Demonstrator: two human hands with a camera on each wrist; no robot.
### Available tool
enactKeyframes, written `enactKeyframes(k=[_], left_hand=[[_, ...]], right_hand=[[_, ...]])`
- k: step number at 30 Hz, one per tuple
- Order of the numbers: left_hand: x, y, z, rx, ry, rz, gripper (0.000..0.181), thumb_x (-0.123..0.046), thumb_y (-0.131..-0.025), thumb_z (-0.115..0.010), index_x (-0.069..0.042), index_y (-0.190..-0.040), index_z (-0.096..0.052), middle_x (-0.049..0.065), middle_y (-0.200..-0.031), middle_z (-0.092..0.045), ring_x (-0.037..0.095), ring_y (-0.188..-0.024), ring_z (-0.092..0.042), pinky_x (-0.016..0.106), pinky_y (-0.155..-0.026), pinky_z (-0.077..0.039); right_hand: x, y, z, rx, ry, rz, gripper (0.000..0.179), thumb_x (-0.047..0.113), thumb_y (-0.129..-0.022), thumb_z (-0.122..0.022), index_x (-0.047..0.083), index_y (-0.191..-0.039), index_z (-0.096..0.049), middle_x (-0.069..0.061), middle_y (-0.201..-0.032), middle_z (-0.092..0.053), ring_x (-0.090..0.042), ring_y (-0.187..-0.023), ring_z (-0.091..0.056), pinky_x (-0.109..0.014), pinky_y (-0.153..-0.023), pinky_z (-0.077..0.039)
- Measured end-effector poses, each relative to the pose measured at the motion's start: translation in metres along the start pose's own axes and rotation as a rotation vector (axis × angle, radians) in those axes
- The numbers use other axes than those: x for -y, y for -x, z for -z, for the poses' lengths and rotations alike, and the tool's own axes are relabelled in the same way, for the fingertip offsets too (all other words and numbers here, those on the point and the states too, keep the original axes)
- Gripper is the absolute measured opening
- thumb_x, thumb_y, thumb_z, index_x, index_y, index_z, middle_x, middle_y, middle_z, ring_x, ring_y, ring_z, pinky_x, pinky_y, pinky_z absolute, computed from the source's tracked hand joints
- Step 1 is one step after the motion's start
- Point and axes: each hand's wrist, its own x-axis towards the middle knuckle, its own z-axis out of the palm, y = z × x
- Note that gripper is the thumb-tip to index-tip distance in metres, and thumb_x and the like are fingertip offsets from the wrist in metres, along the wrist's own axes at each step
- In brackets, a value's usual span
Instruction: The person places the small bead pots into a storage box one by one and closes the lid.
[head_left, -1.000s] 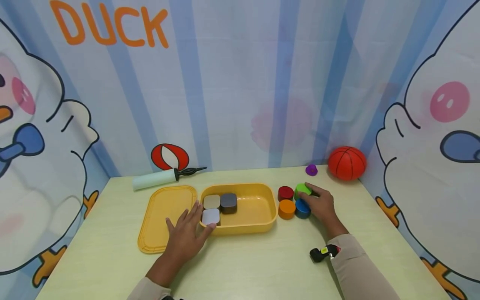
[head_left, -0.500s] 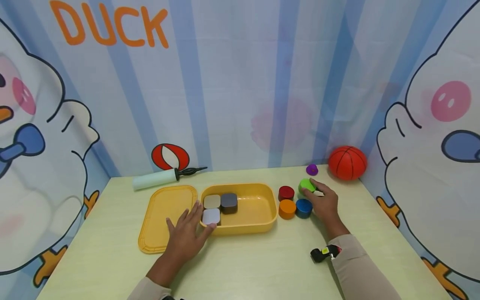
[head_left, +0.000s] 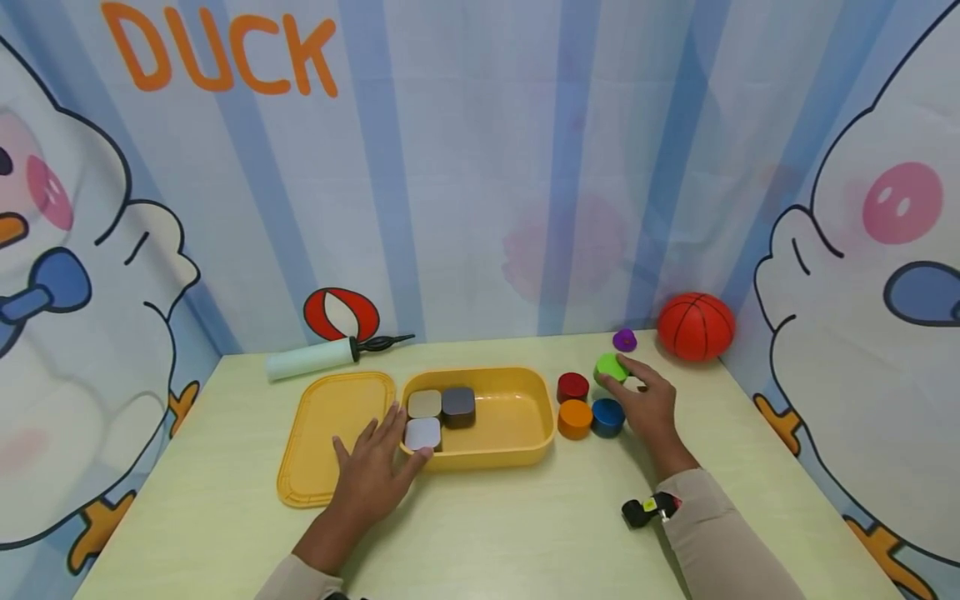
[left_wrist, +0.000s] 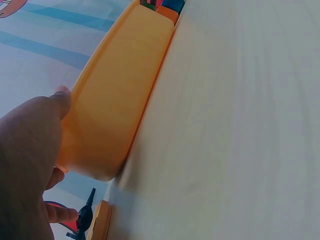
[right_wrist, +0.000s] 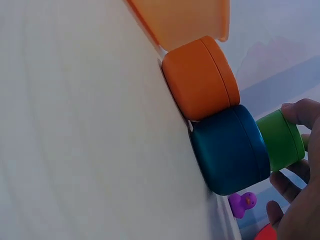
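My right hand pinches a small green round tin between thumb and fingers, behind the blue tin. In the right wrist view, the green tin stands higher than the blue one. An orange tin and a red tin stand left of these. My left hand rests at the left end of a yellow box, fingers spread along its rim and thumb at the front corner. Inside the box sit a beige tin, a dark grey tin and a white tin.
A yellow lid lies left of the box, partly behind my left hand. Along the back are a pale green hand pump with a black nozzle, a purple toy duck and a red ball marked like a basketball.
My right hand has drawn the green tin back and slightly right, away from the red and blue tins, and up a little. The left hand keeps its place on the box.
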Motion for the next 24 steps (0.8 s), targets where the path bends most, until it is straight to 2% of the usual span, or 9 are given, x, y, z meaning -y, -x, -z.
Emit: enactKeyframes(k=[6, 14, 17, 20, 24], left_hand=[[0.0, 0.0, 0.001, -0.002, 0.001, 0.002, 0.09, -0.068, -0.106, -0.056, -0.012, -0.173, -0.033, 0.007, -0.181, -0.032, 0.051, -0.162, -0.036, 0.094, -0.119, 0.001], [0.0, 0.0, 0.0, 0.004, 0.001, 0.001, 0.09, -0.07, -0.106, -0.055, -0.013, -0.173, -0.033, 0.006, -0.181, -0.031, 0.051, -0.163, -0.035, 0.093, -0.119, 0.002], [0.0, 0.0, -0.001, 0.004, 0.003, 0.001, 0.09, -0.068, -0.106, -0.056, -0.013, -0.173, -0.033, 0.006, -0.181, -0.031, 0.051, -0.163, -0.035, 0.093, -0.119, 0.002], [0.001, -0.001, -0.001, 0.003, -0.002, 0.0, 0.089, -0.066, -0.106, -0.058, -0.013, -0.173, -0.033, 0.006, -0.181, -0.031, 0.051, -0.163, -0.036, 0.093, -0.119, 0.001], [0.001, -0.001, -0.002, 0.001, -0.013, 0.002, 0.089, -0.066, -0.106, -0.058, -0.013, -0.173, -0.033, 0.006, -0.181, -0.031, 0.05, -0.163, -0.036, 0.093, -0.119, 0.001]], right_hand=[[0.007, 0.004, -0.005, -0.016, 0.01, 0.091, 0.057, 0.023, -0.097, -0.086, 0.007, -0.148, -0.068, -0.017, -0.152, -0.068, -0.035, -0.136, -0.063, -0.045, -0.104, -0.051], [0.02, 0.012, -0.007, -0.014, -0.005, 0.137, 0.052, 0.025, -0.097, -0.086, 0.01, -0.145, -0.072, -0.013, -0.149, -0.071, -0.029, -0.132, -0.065, -0.045, -0.105, -0.053], [0.025, 0.013, -0.009, -0.015, -0.009, 0.182, 0.049, 0.022, -0.096, -0.087, 0.011, -0.142, -0.075, -0.012, -0.145, -0.074, -0.026, -0.13, -0.066, -0.039, -0.102, -0.055], [0.031, 0.015, -0.011, 0.0, -0.014, 0.238, 0.046, 0.019, -0.095, -0.088, 0.01, -0.139, -0.076, -0.012, -0.142, -0.076, -0.024, -0.127, -0.068, -0.027, -0.1, -0.056], [0.039, 0.017, -0.014, 0.038, -0.032, 0.302, 0.045, 0.017, -0.094, -0.089, 0.01, -0.137, -0.078, -0.012, -0.138, -0.078, -0.025, -0.126, -0.069, -0.011, -0.098, -0.05]])
